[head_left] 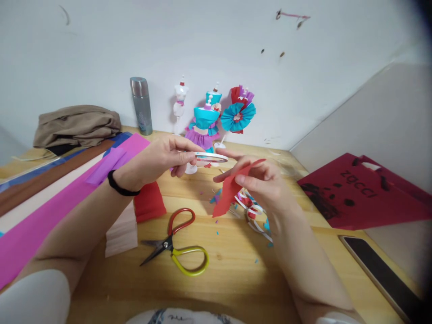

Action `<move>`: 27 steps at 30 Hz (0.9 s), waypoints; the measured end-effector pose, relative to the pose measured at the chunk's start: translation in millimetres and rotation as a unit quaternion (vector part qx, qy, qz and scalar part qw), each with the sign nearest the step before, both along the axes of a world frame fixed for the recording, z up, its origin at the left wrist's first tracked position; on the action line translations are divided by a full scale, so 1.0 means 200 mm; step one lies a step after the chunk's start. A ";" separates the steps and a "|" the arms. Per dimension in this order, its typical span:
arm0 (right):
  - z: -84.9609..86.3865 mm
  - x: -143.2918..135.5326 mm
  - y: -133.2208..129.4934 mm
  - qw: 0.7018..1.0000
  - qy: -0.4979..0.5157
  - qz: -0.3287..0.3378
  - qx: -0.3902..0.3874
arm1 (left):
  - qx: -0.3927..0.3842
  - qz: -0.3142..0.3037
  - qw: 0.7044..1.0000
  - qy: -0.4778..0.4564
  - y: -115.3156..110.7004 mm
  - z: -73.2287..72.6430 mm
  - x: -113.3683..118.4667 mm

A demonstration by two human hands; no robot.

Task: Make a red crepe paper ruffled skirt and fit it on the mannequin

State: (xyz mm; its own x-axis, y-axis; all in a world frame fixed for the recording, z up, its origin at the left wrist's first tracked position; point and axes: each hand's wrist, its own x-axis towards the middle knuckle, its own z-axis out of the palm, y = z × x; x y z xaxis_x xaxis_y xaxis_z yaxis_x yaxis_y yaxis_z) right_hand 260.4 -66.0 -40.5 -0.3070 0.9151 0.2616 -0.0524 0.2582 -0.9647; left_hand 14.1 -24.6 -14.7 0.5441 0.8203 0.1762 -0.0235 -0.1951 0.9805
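Note:
My left hand [165,159] pinches a thin roll of white tape [212,157] by its near side, holding it above the table. Close beside it, my right hand [263,180] grips a strip of red crepe paper [230,191] between thumb and fingers, and the strip hangs down at a slant. The right index finger reaches toward the tape's far edge; whether it touches cannot be made out. Below the left hand lie open scissors [166,245] with one red and one yellow handle. Curled tape scraps [251,209] and coloured paper bits lie under the right hand.
Crepe paper sheets [43,225] and a red piece [150,202] lie at left. Behind stand small dress forms [206,118] in paper outfits, a grey flask [141,108] and folded brown cloth [77,126]. A red bag [357,193] and a phone [374,274] are at right.

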 end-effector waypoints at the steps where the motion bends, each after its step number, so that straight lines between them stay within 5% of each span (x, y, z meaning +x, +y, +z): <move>1: 0.01 0.01 0.00 1.000 0.001 -0.002 0.018 | -0.004 0.001 1.000 -0.002 0.01 0.00 0.00; 6: 0.03 0.03 -0.02 0.996 0.038 0.021 0.079 | -0.032 -0.026 0.999 -0.019 0.00 -0.01 0.00; 13: 0.03 0.01 -0.02 0.996 0.045 0.076 -0.009 | -0.096 -0.055 0.992 -0.058 -0.01 -0.01 0.03; 27: 0.08 0.03 0.00 0.993 0.105 0.022 -0.042 | -0.118 -0.024 0.991 -0.066 -0.05 0.02 0.06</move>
State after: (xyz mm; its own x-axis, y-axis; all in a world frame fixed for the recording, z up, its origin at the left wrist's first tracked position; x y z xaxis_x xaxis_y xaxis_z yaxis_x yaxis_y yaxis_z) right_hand 266.9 -66.0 -24.7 -0.2945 0.9231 0.2474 -0.2634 0.1704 -0.9495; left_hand 26.0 -34.2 -11.1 0.5692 0.8203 0.0555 -0.1580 0.0430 0.9865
